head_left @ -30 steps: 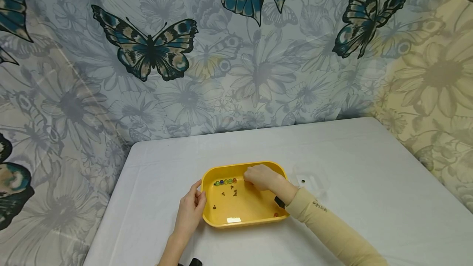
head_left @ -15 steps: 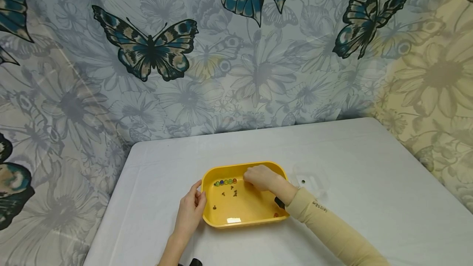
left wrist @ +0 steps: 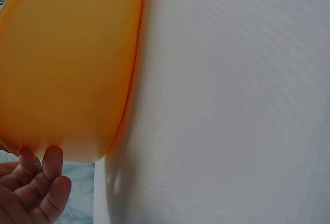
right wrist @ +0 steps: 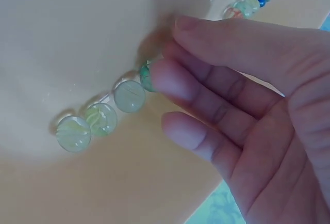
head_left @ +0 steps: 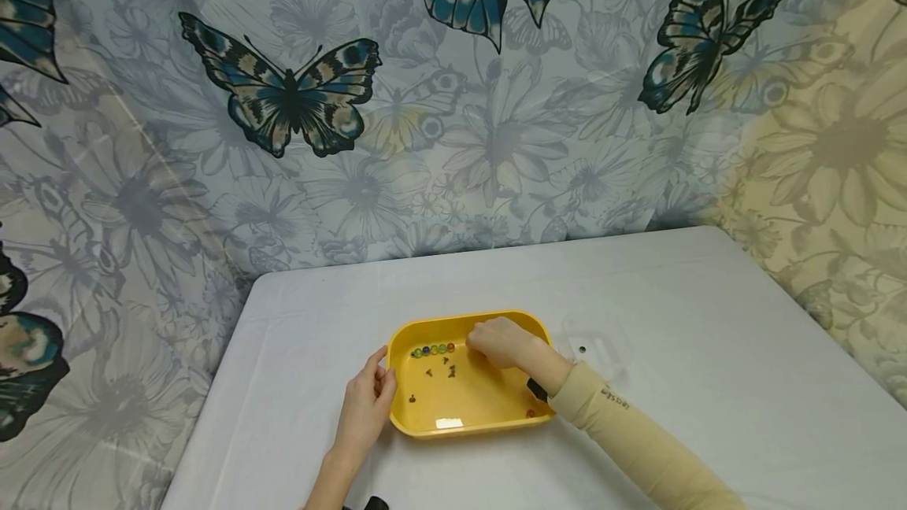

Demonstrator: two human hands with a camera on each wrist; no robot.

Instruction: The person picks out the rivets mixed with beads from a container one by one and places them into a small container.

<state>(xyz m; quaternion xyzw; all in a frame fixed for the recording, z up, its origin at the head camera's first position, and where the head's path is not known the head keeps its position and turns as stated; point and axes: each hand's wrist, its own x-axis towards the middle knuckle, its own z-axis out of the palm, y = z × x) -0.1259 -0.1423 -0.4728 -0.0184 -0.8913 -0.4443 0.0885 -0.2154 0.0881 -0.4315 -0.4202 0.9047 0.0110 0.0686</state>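
From the head view, a shallow yellow plastic tray (head_left: 471, 408) sits on the white counter (head_left: 708, 352); the left hand (head_left: 364, 408) rests its relaxed fingers against the tray's left rim, while the right hand (head_left: 499, 341) curls inside the tray by its far wall, beside a row of small coloured glass marbles (head_left: 432, 349). The left wrist view shows the left hand's fingertips (left wrist: 51, 157) touching the tray's outer wall (left wrist: 67, 69). In the right wrist view, the right hand (right wrist: 247, 110) pinches 1 green glass marble (right wrist: 146, 75) against the tray floor, at the end of 3 pale green marbles (right wrist: 100, 118).
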